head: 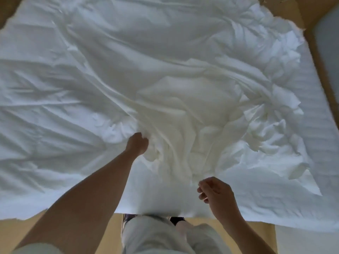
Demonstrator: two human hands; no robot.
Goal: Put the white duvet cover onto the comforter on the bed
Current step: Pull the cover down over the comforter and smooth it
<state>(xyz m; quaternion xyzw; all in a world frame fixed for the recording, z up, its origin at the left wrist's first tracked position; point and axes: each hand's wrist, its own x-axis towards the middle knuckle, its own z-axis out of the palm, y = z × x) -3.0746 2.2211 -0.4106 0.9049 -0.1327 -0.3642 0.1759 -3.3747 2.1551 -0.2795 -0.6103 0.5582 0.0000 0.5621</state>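
Currently the person stands at the near edge of the bed (315,107) and looks down on it. The white duvet cover (73,79) is spread over almost the whole bed, with many wrinkles, and its right side is crumpled into small folds. In the middle lies a thicker, more cream-coloured mass, which seems to be the comforter (187,92). I cannot tell if it lies on top of the cover or already inside it.

The left hand (137,144) is stretched forward, with the arm almost straight. Its fingers are curled into the cloth and grip a bunch of the white duvet cover, just at the left border of the cream mass. Long folds run from this hand toward the far left and toward the middle of the bed.

The right hand (215,192) is nearer to the body, above the flat cloth at the near edge. Its fingers are bent and the fingertips come close to the thumb, beside the lower end of the cream mass. If they pinch some cloth or nothing, I cannot tell.

Below the hands, the person's light trousers (156,237) and the wooden floor (256,233) are visible.
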